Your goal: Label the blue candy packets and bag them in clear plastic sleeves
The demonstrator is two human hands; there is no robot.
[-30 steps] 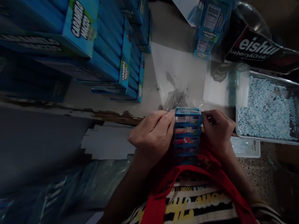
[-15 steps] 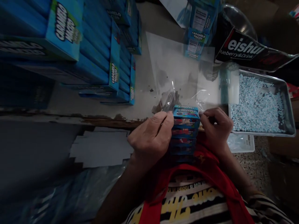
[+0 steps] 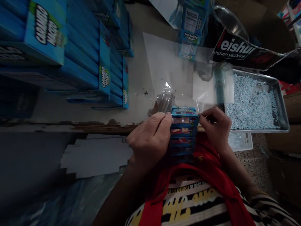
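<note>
A stack of blue candy boxes [image 3: 182, 131] stands against the table's front edge, close to my red apron [image 3: 207, 153]. Clear plastic film [image 3: 166, 97] spreads from around the top of the stack onto the table. My left hand [image 3: 151, 135] is closed at the stack's left side, thumb and fingers pinching the film. On the right side, my right hand [image 3: 216, 125] pinches another edge of the film near the top box. The fingertips hide the exact grip on both sides.
Large stacks of blue boxes [image 3: 82, 59] fill the left. A metal tray [image 3: 285, 121] of pale blue pellets stands at right, before a black printed carton [image 3: 242, 50]. More wrapped blue boxes [image 3: 190, 34] stand at the back. White cardboard sheets [image 3: 94, 157] lie below the table edge [image 3: 94, 126].
The view has shifted a little, so the surroundings sit further left. Both hands keep their pinch beside the stack, with hardly any movement relative to it.
</note>
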